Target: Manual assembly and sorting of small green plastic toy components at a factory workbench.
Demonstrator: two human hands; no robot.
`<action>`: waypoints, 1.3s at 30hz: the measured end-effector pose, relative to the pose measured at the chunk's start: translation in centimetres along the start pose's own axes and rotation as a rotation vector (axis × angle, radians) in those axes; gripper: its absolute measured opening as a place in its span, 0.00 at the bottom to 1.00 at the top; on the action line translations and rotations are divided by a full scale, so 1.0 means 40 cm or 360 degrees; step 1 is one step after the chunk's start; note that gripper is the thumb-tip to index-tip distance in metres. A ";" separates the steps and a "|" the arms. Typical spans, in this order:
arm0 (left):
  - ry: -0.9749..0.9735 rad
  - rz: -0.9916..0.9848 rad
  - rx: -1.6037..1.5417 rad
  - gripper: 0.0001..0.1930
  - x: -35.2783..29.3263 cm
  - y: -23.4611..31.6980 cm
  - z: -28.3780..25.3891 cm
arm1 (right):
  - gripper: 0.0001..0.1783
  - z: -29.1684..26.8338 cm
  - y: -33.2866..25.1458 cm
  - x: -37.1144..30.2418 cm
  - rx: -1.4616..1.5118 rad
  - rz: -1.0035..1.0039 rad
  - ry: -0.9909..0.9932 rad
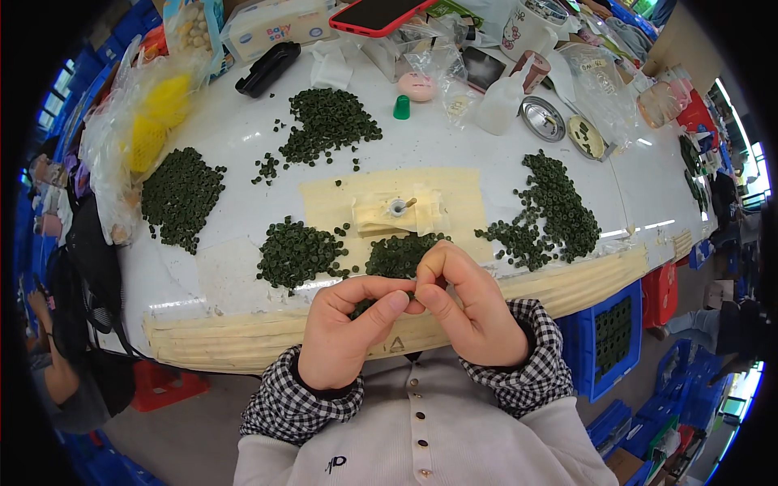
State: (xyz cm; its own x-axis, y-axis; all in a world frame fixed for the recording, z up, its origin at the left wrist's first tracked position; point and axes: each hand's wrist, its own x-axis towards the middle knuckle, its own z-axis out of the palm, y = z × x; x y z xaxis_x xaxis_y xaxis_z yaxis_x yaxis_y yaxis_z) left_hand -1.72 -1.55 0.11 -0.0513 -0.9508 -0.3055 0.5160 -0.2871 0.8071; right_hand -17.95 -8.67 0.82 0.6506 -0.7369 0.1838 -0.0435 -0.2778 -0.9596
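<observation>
My left hand (344, 328) and my right hand (466, 304) meet at the table's front edge, fingertips touching. A small dark green ring-shaped part (411, 295) shows between the left thumb and forefinger. The right thumb and forefinger are pinched together beside it; whatever they hold is too small to make out. Right behind the fingers lies a heap of the same green parts (397, 256), partly covered by the right hand. Beyond it a small metal fitting with a thin brownish pin (399, 208) stands taped onto a cream tape patch (324, 194).
More green heaps lie at the left (182, 198), front left (300, 253), back (328, 125) and right (559, 206). Along the back stand a red-cased phone (381, 14), a white mug (527, 31), a squeeze bottle (498, 105) and round tins (541, 118). A blue crate (575, 356) sits beside the table.
</observation>
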 end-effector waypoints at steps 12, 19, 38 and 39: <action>0.0002 -0.0018 -0.0079 0.08 0.004 -0.006 0.000 | 0.07 0.006 0.009 0.005 -0.0345 -0.0293 0.0116; -0.0065 0.0014 -0.0081 0.08 0.005 -0.006 0.007 | 0.07 0.026 0.013 -0.010 0.0175 -0.0054 0.0342; -0.0115 0.0099 -0.0156 0.07 0.010 -0.008 -0.013 | 0.12 -0.001 -0.022 -0.010 -0.0503 -0.0479 0.0341; -0.0133 0.0098 -0.0145 0.07 0.011 -0.010 -0.017 | 0.12 -0.002 -0.023 -0.010 -0.0537 -0.0504 0.0337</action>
State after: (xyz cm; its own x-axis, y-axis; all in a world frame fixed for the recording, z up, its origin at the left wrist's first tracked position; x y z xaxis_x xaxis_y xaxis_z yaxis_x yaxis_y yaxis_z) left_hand -1.36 -1.76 -0.70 -0.0860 -0.9738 -0.2107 0.5954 -0.2198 0.7728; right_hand -18.21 -8.18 1.63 0.5050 -0.6832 0.5275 -0.1342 -0.6658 -0.7339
